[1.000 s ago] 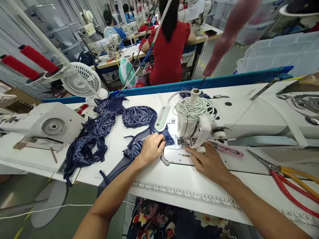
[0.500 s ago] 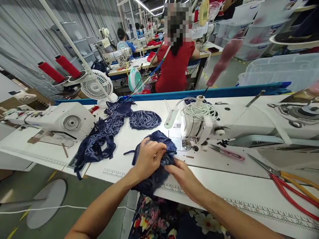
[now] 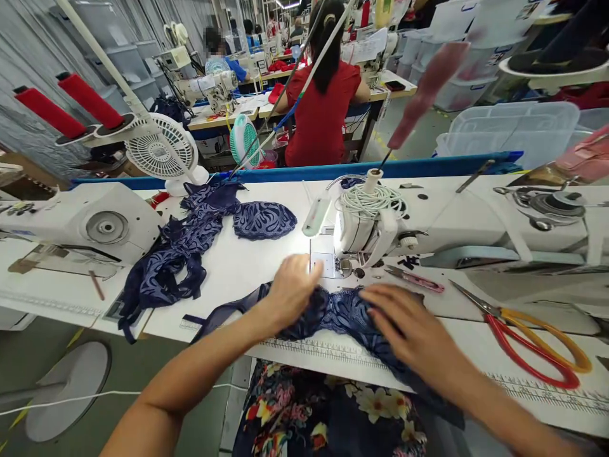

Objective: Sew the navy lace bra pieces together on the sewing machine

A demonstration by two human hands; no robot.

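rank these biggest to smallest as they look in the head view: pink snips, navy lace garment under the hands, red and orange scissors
1. Navy lace garment, largest even though partly covered
2. Red and orange scissors
3. Pink snips, clearly smallest

There's a lane of bare bench point(image 3: 245, 265) between the navy lace pile point(image 3: 203, 222) and the left hand point(image 3: 291, 289); ahead of the right hand point(image 3: 406, 324), the sewing machine's head point(image 3: 354, 231) blocks, with snips point(image 3: 419, 280) and scissors point(image 3: 495, 313) to its right.
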